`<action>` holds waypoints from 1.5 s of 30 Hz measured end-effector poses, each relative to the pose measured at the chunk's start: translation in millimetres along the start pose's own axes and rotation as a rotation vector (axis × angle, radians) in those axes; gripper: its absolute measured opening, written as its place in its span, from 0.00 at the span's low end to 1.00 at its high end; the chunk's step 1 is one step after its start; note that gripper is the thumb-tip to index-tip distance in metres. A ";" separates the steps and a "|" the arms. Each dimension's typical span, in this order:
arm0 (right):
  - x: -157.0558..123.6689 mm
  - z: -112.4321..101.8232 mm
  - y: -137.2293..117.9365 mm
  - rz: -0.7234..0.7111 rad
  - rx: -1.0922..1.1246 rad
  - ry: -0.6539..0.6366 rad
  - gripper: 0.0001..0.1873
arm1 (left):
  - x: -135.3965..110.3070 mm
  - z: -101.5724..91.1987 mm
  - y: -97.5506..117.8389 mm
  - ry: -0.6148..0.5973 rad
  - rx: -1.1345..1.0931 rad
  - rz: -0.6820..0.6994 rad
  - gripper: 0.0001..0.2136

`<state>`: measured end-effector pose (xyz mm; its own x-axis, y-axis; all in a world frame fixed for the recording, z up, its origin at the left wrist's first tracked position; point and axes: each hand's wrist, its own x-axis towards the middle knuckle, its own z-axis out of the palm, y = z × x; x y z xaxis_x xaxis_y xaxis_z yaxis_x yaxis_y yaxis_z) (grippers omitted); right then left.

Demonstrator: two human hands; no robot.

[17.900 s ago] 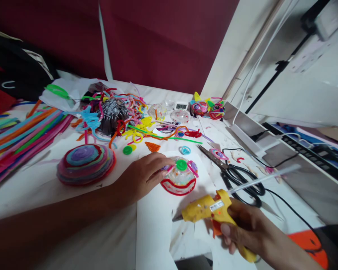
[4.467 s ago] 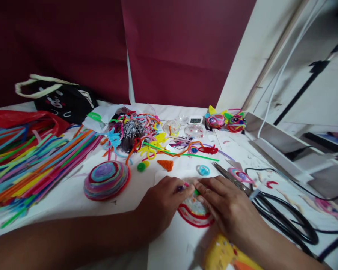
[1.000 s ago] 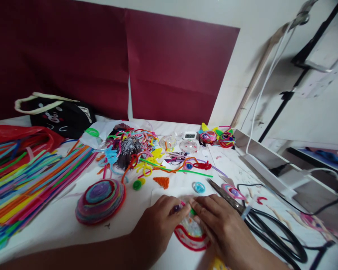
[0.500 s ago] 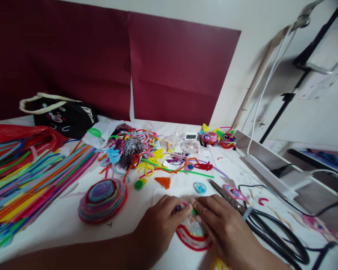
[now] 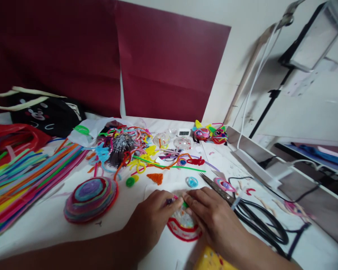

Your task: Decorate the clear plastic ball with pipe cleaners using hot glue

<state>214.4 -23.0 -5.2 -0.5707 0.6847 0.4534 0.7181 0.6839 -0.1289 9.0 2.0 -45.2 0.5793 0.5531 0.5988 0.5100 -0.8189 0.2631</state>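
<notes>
Both my hands rest on a small clear dome with a red pipe-cleaner rim (image 5: 183, 229) lying on the white table (image 5: 45, 225). My left hand (image 5: 152, 217) presses its left side, fingers curled over a pink and purple piece. My right hand (image 5: 211, 215) covers the right side, fingertips pinched by a green button on top. A yellow glue gun (image 5: 211, 260) lies under my right wrist at the bottom edge.
A rainbow coiled pipe-cleaner disc (image 5: 88, 193) lies left of my hands. Long pipe cleaners (image 5: 22, 176) fan out at far left. A tangle of scraps (image 5: 124, 144) sits behind. Black scissors (image 5: 253, 217) and cables lie to the right. A black bag (image 5: 42, 112) is at the back left.
My hands stay pressed on the dome. The view has shifted slightly, so everything sits a little further left in the picture.
</notes>
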 end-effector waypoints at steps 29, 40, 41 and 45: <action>-3.4 -12.4 13.0 -0.008 0.064 0.047 0.24 | -2.6 -10.2 -0.3 -0.134 -0.073 -0.120 0.22; -3.1 -22.7 21.9 0.092 0.089 0.094 0.23 | -1.2 -13.0 -0.1 -0.129 -0.057 -0.123 0.21; -3.1 -22.8 22.4 0.090 0.091 0.099 0.22 | -0.9 -13.4 0.0 -0.131 -0.059 -0.124 0.21; -2.7 -22.9 23.2 0.095 0.090 0.103 0.21 | -0.7 -14.3 -1.5 -0.131 -0.065 -0.135 0.21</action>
<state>241.7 -14.8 10.8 -0.4548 0.7208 0.5231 0.7253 0.6406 -0.2520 -1.2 0.6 -35.3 0.5886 0.6701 0.4523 0.5491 -0.7420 0.3846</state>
